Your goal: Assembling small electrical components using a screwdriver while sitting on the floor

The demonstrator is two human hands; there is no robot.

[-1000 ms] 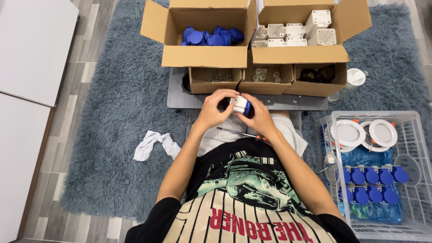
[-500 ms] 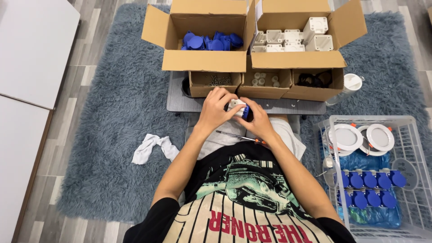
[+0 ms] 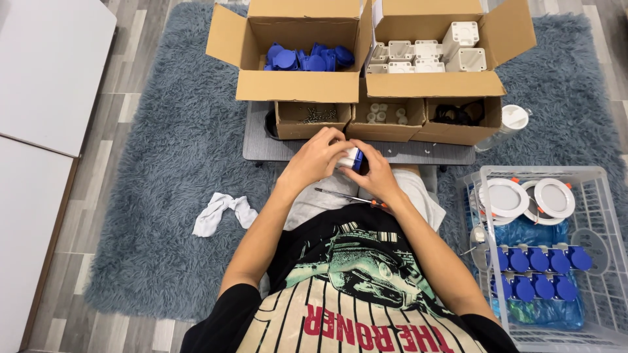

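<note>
Head view: left hand [image 3: 318,159] and right hand [image 3: 373,175] together clasping white-and-blue part [image 3: 352,158] below brown cardboard boxes [image 3: 297,85].

Boxes [image 3: 366,85] ahead, basket [image 3: 602,216] right, cloth [image 3: 222,212] left, perhaps screwdriver [image 3: 347,196] on lap

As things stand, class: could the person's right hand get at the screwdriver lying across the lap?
Probably yes. The screwdriver lies uncovered just under the right hand, but that hand first must release the white-and-blue part.

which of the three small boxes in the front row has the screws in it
The left small box, the one under the big box of blue parts. It holds dark screws; the middle small box holds small white pieces, and the right small box holds black items.
</note>
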